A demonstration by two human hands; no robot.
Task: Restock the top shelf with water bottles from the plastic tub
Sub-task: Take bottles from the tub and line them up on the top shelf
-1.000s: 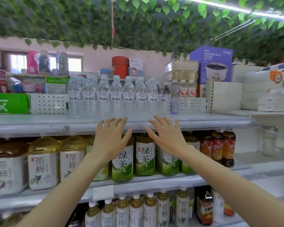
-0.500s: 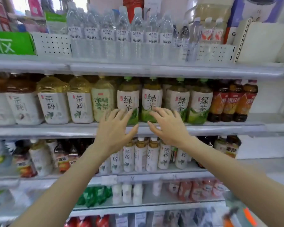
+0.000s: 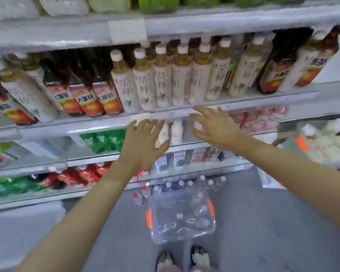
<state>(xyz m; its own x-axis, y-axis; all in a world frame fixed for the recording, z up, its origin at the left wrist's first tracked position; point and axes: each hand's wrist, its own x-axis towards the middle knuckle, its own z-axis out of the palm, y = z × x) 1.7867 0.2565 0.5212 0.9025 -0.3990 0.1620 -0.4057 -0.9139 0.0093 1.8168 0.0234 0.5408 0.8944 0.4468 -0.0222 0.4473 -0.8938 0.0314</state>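
Fingers [image 3: 148,125]: straight and spread wide on the left hand [image 3: 143,142], back of the hand to the camera, holding nothing.

Right hand [image 3: 217,129]: fingers likewise spread and relaxed, holding nothing. The fingertips overlap a shelf edge [image 3: 86,124]; whether they touch it cannot be told. The two hands are level and near each other, both arms stretched forward.

Tub [image 3: 155,235]: clear plastic with an orange latch on each side. It stands on the floor [image 3: 263,222], low in view between the forearms and just ahead of the shoes [image 3: 165,260].

Water bottles [image 3: 199,211]: clear, lying loose inside the tub; the count cannot be told through the blur.

Standing bottles [image 3: 190,183]: a row upright on the floor, between the tub and the lowest shelf. Most have white caps; two at the left end have red caps.

Tea bottles [image 3: 163,81]: pale labels and white caps, in a row on the shelf just above the hands.

Dark bottles [image 3: 86,95]: orange and red labels, left of the tea bottles on the same shelf; more of them at the far right.

Green packets [image 3: 104,140]: on the shelf below, left of the left hand.

Red packets [image 3: 77,175]: one shelf lower, at the left.

Small white bottles [image 3: 177,130]: between the two hands, on the shelf behind them.
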